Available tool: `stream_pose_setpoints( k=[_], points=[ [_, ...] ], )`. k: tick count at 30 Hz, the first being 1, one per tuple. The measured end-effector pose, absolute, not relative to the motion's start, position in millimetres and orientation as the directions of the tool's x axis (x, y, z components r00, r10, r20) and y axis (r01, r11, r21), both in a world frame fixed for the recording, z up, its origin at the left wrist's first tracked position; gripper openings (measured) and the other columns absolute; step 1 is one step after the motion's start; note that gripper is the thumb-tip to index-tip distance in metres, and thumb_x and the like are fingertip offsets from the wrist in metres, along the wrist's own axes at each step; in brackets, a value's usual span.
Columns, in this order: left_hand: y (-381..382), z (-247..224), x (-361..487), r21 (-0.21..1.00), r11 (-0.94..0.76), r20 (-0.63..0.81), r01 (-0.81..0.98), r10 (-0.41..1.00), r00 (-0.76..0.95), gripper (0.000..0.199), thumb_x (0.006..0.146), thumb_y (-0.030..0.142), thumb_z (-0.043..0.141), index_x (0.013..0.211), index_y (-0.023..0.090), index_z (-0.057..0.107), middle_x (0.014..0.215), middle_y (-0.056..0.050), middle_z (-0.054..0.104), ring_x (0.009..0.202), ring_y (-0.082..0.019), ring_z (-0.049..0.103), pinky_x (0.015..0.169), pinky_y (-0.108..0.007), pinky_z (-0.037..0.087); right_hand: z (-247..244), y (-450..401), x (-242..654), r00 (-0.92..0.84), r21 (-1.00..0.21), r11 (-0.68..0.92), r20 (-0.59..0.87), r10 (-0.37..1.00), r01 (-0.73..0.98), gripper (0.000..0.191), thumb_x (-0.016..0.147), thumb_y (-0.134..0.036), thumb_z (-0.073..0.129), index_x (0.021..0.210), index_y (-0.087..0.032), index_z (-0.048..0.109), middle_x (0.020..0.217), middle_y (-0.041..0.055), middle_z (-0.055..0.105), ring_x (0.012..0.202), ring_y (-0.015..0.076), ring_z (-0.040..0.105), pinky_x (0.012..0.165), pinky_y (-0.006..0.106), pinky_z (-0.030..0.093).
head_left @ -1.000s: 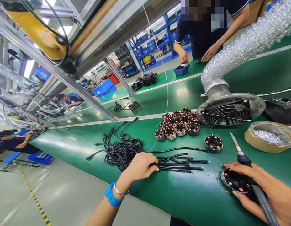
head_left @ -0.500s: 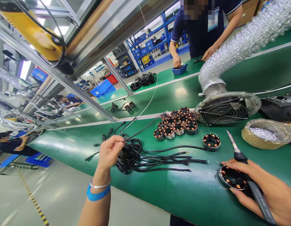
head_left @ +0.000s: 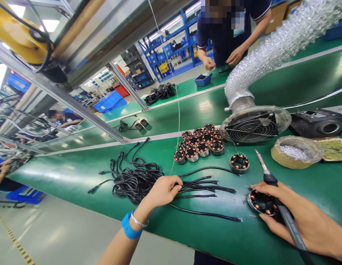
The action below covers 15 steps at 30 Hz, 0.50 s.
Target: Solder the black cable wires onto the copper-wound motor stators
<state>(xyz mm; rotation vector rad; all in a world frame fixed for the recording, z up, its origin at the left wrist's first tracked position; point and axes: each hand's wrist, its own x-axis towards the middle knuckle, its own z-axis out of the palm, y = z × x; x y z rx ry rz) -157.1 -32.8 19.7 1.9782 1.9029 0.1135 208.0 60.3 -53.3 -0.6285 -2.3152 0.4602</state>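
Observation:
My left hand (head_left: 164, 189) is closed over a bundle of black cables (head_left: 132, 178), its thumb and fingers pinching at the strands. To the right of it the stripped cable ends fan out across the green bench. In my right hand (head_left: 309, 217) are two things: a motor stator (head_left: 261, 206) with copper windings, held between thumb and fingers, and a soldering iron (head_left: 288, 221) lying across the palm with its tip pointing up and away. Another stator (head_left: 239, 163) stands by itself just beyond, with one cable end close to it.
Several stators (head_left: 197, 145) stand grouped at the bench's back edge. A fume extractor fan (head_left: 252, 129) with a silver duct is beside them. To the right sit a taped bowl (head_left: 296, 152) and a greenish sponge tray (head_left: 332, 150). A co-worker (head_left: 220, 40) works opposite, near a blue bin (head_left: 202, 80).
My left hand has come down and right from a raised strand to the cable bundle. One cable now lies nearer the bench's front. The co-worker's hand has left the blue bin.

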Motion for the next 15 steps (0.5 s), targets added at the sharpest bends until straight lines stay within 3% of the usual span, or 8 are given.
stream_pose_setpoints(
  k=[3, 7, 15],
  points=[
    [-27.6, 13.1, -152.8, 0.281, -0.014, -0.133, 0.960, 0.990, 0.053, 0.015, 0.088, 0.022, 0.055, 0.093, 0.018, 0.068, 0.071, -0.001, 0.066, 0.060, -0.015, 0.056, 0.059, -0.024, 0.039, -50.9, 59.6, 207.4, -0.656, -0.486, 0.820, 0.517, 0.549, 0.303, 0.050, 0.078, -0.026, 0.064, 0.126, -0.021, 0.050, 0.111, 0.0086, 0.066, 0.091, 0.0212, 0.071, 0.074, 0.025, 0.060],
    [-21.4, 9.9, -154.6, 0.262, -0.131, -0.095, 0.956, 0.982, 0.160, 0.011, 0.087, 0.023, 0.059, 0.091, 0.023, 0.070, 0.084, 0.000, 0.073, 0.070, -0.016, 0.064, 0.064, -0.024, 0.042, -50.6, 59.0, 206.1, -0.660, -0.466, 0.827, 0.519, 0.544, 0.314, 0.047, 0.080, -0.027, 0.062, 0.125, -0.020, 0.050, 0.109, 0.0094, 0.066, 0.090, 0.0210, 0.071, 0.072, 0.024, 0.061],
    [-27.5, 36.4, -154.4, 0.273, -0.169, 0.158, 0.947, 0.979, 0.129, 0.020, 0.091, 0.025, 0.045, 0.086, 0.017, 0.063, 0.056, 0.001, 0.057, 0.050, -0.013, 0.052, 0.053, -0.023, 0.038, -30.8, 58.9, 203.1, -0.592, -0.501, 0.802, 0.555, 0.585, 0.324, 0.048, 0.079, -0.036, 0.063, 0.124, -0.022, 0.051, 0.111, 0.0095, 0.069, 0.092, 0.0245, 0.072, 0.072, 0.029, 0.063]
  ],
)
